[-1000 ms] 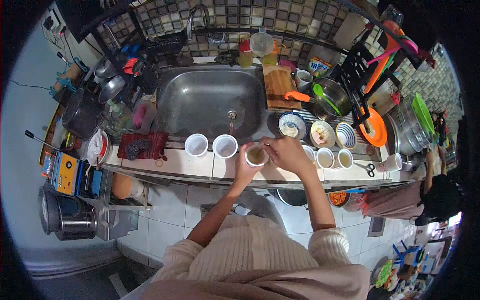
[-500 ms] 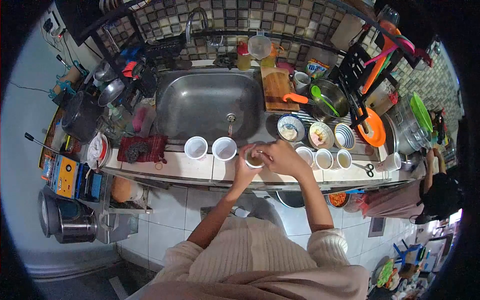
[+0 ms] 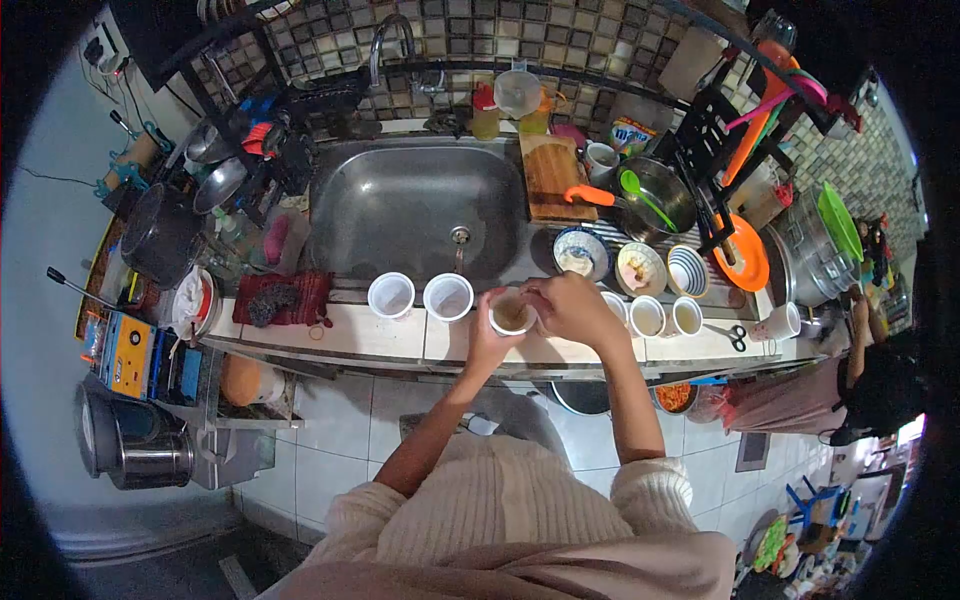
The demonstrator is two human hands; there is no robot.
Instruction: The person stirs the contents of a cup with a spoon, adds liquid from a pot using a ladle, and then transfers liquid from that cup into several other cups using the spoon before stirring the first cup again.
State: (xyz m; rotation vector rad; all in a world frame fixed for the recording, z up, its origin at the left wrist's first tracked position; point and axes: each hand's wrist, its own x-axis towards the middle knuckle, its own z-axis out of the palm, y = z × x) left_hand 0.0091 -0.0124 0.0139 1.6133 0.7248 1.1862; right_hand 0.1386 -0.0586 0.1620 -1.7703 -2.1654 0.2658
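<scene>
Near the front edge of the worktop (image 3: 350,330), below the right-hand end of the steel sink (image 3: 400,210), is the white cup (image 3: 512,318) between my hands, some cloudy brownish liquid inside. Whether its base touches the tiles I can't tell from overhead.

Handling, my estimate: thin plastic, light, the liquid making up most of the weight. Wall probably flexes; a hard squeeze would push liquid toward the lip. Any wet patch on the side would be slick. Best hold: gentle, round the upper wall just under the lip, where the rim should stiffen it.

Left hand (image 3: 487,342): wrapped about the cup's left side, fingers curved in against the wall, cup held. Right hand (image 3: 577,312): back uppermost, fingers bent and gathered at the right of the cup's mouth; tips hidden, so can't tell whether they pinch anything.

Pose: left forearm (image 3: 435,440) angles forward and inward; right forearm (image 3: 630,400) reaches forward, its hand turned in to meet the cup.

Alongside: a second white cup (image 3: 448,297) near my left hand; a cup of pale liquid (image 3: 646,318) beyond my right.
</scene>
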